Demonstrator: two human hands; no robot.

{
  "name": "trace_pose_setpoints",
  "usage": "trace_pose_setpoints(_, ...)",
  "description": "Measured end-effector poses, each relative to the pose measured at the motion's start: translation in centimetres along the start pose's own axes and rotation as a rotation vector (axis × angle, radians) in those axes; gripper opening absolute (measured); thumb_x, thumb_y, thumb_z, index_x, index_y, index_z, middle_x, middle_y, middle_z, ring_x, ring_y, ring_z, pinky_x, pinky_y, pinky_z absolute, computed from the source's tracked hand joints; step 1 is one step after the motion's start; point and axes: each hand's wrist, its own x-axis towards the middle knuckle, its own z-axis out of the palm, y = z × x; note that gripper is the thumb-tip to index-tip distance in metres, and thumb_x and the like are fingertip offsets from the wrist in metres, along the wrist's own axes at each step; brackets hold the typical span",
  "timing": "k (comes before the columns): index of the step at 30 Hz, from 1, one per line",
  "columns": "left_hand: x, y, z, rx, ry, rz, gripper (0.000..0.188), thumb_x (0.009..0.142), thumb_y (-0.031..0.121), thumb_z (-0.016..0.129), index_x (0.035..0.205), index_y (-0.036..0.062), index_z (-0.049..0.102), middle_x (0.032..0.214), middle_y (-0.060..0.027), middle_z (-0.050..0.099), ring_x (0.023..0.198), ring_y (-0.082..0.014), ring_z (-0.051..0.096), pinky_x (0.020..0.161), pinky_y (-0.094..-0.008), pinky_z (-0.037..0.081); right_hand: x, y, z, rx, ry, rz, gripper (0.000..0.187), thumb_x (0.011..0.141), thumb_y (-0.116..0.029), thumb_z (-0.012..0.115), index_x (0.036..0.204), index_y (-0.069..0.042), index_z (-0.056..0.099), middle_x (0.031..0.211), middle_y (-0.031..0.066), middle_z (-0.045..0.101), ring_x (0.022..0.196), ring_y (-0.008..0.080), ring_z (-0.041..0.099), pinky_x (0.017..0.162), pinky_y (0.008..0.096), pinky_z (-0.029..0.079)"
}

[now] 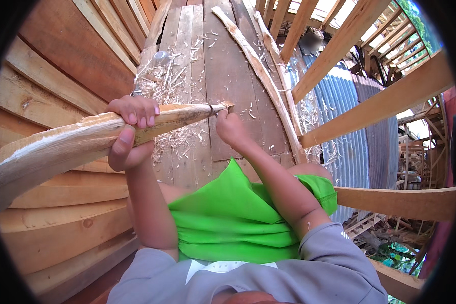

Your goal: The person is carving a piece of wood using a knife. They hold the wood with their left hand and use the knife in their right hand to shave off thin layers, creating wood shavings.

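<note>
A long, curved, pale piece of wood [66, 138] runs from the left edge to the middle, tapering to a narrow tip. My left hand [131, 129] is closed around it, fingers over the top and thumb on the near side. At the narrow end, my right hand [230, 129] is closed, its fingers pressed together beside the tip. A thin dark band crosses the wood just left of these fingers; whether it is a blade or a mark cannot be made out. What the right fingers hold is hidden. Curled wood shavings [162, 83] lie on the floor beyond.
Two long peeled poles [253, 63] lie on the plank floor [223, 45] ahead and to the right. A clear cup-like container [161, 58] stands among the shavings. Stacked boards [61, 207] wall the left side. Slanting wooden rails [380, 114] and corrugated metal sheets [342, 137] are on the right.
</note>
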Motion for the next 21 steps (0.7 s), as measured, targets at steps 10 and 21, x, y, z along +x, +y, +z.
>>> trace_pose_setpoints(10,0.7,-0.4,0.8,-0.049,0.044,0.021,0.023,0.073,0.022,0.057,0.087,0.0078,0.046,0.076,-0.0048,0.044,0.074,-0.0177,0.044,0.078,-0.0357,0.038,1.8,2.4,-0.9,0.076,-0.003,0.102,0.062,0.098,-0.038,0.026,0.070,0.010,0.053,0.063,0.0239,0.058,0.055,0.0348,0.056,0.060,0.0474,0.046)
trace_pose_setpoints(21,0.6,-0.4,1.6,0.013,0.123,-0.003,0.021,0.074,0.022,0.055,0.087,0.0081,0.045,0.077,-0.0047,0.042,0.076,-0.0177,0.043,0.080,-0.0367,0.036,-2.7,-2.8,-0.2,-0.006,0.121,-0.235,0.060,0.099,-0.034,0.031,0.070,0.007,0.062,0.075,0.0329,0.061,0.081,0.0506,0.061,0.078,0.0561,0.046)
